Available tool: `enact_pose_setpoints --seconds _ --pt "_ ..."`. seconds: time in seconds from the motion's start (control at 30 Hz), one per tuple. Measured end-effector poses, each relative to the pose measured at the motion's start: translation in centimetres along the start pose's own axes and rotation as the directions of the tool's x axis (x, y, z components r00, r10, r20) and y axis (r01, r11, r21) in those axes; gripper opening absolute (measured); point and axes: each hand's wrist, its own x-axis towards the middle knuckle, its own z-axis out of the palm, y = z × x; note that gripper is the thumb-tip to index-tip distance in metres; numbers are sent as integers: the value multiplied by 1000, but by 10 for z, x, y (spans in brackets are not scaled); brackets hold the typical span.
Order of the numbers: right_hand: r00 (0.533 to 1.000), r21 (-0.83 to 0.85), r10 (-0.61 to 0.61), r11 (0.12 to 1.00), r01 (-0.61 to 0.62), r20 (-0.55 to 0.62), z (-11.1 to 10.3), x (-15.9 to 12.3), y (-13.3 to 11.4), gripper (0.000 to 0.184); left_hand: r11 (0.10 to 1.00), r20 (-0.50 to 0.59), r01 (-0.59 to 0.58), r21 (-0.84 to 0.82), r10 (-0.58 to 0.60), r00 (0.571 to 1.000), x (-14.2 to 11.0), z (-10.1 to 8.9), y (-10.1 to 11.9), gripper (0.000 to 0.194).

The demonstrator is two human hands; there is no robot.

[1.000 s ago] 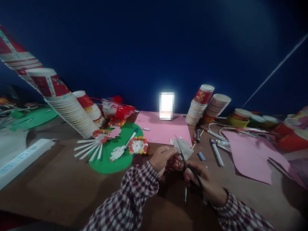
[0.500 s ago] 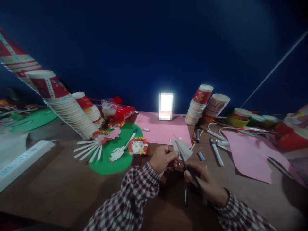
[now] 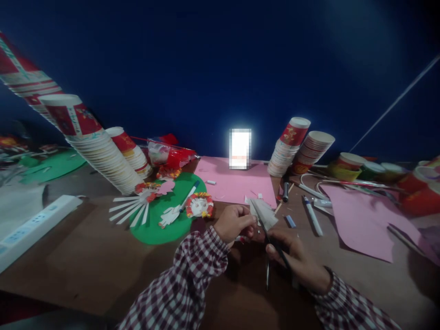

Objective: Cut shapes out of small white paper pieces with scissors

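My left hand is closed in a pinch at the left edge of a greyish-white piece of paper. My right hand grips a pair of dark scissors, whose blade lies across that paper near my left fingertips. A thin metallic part of the scissors points down below the hands. Tiny white scraps lie beneath the fingers. To the left, a paper lion-like face with a red and yellow frill rests beside a white paper cutout and a marker on green card.
Pink paper lies behind the hands, with a bright blurred screen at its back. Stacked paper cups lean at left; more cups stand back right. A marker, pink sheet and power strip flank the hands.
The view has shifted slightly, so the table things appear a little further right and higher. Both hands keep their hold on the paper and scissors, with little visible movement.
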Motion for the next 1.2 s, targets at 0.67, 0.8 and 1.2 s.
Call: enact_pose_setpoints --seconds 0.67,0.8,1.2 --pt "998 15 -2 1000 1 69 -4 -1 -9 28 998 45 51 44 -53 998 0 -4 4 15" --pt "996 46 37 998 -41 80 -4 -1 -5 31 995 28 78 59 -80 996 -1 -4 6 14" --pt "994 71 78 994 -84 82 -4 -1 -5 30 992 32 93 84 -96 995 -1 -5 7 10"
